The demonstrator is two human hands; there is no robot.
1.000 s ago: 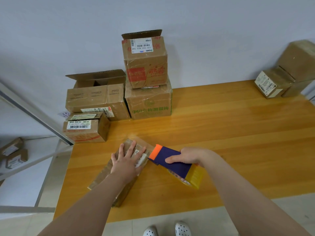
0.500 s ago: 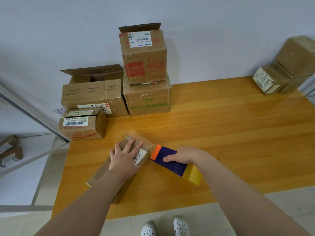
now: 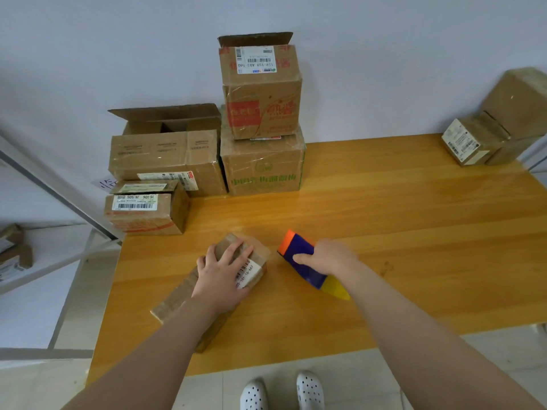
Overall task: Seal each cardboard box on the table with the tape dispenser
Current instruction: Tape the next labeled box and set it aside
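A long flat cardboard box (image 3: pixel 177 294) with a white barcode label lies near the front left of the wooden table (image 3: pixel 384 232). My left hand (image 3: pixel 222 273) presses flat on its far end, fingers spread. My right hand (image 3: pixel 325 257) grips the tape dispenser (image 3: pixel 305 261), blue with an orange tip and a yellow end. The dispenser is just right of the box with a small gap between them; its orange tip points to the far left.
Several cardboard boxes stand at the back left: an open one (image 3: pixel 165 155), a small labelled one (image 3: pixel 145 208), and a stack of two (image 3: pixel 263 113). More boxes (image 3: pixel 497 128) sit at the far right corner. A metal shelf (image 3: pixel 44 247) is left of the table.
The tape dispenser has come away from the box's end and moved right, and its tip has swung to point further away. My left hand stays pressed on the box.
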